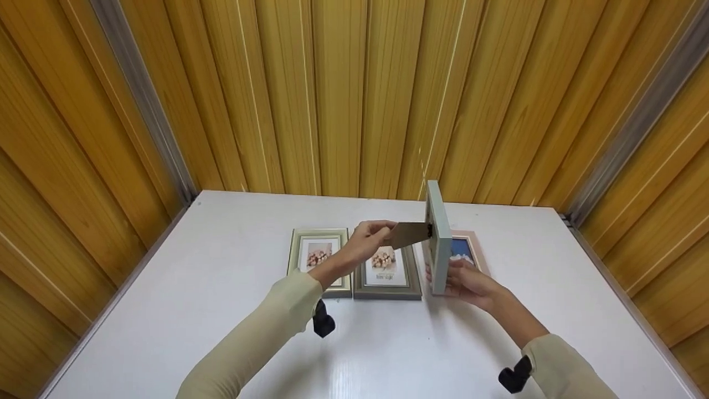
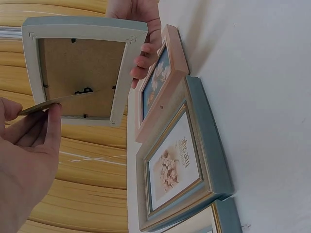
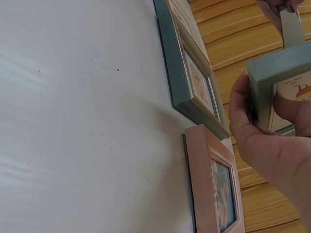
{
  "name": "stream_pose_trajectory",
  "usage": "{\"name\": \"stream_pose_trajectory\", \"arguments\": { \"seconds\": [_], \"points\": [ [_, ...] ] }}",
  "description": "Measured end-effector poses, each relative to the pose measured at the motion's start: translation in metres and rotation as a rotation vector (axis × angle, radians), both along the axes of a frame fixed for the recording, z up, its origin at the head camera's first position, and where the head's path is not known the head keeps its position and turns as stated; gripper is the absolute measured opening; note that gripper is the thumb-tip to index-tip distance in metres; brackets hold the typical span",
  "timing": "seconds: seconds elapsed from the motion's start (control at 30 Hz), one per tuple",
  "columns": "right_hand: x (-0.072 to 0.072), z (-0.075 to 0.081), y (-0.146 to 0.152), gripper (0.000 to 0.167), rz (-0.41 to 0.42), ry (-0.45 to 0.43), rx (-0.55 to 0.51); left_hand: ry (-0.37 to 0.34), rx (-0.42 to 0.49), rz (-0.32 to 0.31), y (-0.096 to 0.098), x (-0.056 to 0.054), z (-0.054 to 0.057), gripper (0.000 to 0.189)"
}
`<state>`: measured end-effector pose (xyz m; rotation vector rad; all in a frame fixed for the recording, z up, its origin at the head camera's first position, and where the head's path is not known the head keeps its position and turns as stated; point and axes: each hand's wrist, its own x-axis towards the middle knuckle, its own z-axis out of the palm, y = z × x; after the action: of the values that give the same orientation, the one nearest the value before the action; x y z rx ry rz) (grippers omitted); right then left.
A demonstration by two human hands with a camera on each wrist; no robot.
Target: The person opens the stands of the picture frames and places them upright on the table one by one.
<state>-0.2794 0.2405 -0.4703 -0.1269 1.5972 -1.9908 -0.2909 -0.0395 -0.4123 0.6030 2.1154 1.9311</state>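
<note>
Left frame (image 1: 318,256), middle frame (image 1: 388,277), right frame (image 1: 465,249) on table (image 1: 144,305), upright frame (image 1: 441,244) partly before right frame, wall (image 1: 340,100) behind

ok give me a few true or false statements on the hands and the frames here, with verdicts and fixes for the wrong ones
1. The left hand pinches a thin brown panel, while the right hand holds a pale green frame. True.
2. The thin brown panel lies flat against the back of the pale green frame. False: it juts out from the back.
3. Two bouquet frames and a pink frame lie on the white table. True.
4. The pink frame lies between the two bouquet frames. False: in the head view it is to the right of both.
5. The wall behind the table has yellowish wood-look panels. True.
</note>
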Motion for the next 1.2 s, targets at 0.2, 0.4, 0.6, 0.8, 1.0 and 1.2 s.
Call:
{"name": "stream_pose_trajectory", "arguments": {
  "seconds": [0.2,0.4,0.6,0.8,1.0,1.2],
  "points": [
    [0.0,0.0,-0.003,0.052,-0.016,0.058,0.066,0.14,-0.061,0.058,0.005,0.003,0.004,0.049],
    [-0.001,0.003,-0.007,0.031,-0.084,0.103,0.195,0.24,-0.181,0.115,0.016,0.008,0.012,0.04],
    [-0.002,0.006,-0.005,0.054,-0.149,0.133,0.233,0.207,-0.195,0.166,0.03,0.013,0.018,0.041],
    [-0.003,0.012,0.007,0.064,-0.268,0.186,0.342,0.05,-0.176,0.238,0.038,0.016,0.015,0.053],
    [-0.006,0.02,0.02,0.065,-0.376,0.288,0.574,0.036,-0.117,0.245,0.047,0.014,0.004,0.052],
    [-0.007,0.025,0.032,0.056,-0.445,0.408,0.717,0.049,-0.097,0.277,0.062,0.011,-0.007,0.05]
  ]
}}
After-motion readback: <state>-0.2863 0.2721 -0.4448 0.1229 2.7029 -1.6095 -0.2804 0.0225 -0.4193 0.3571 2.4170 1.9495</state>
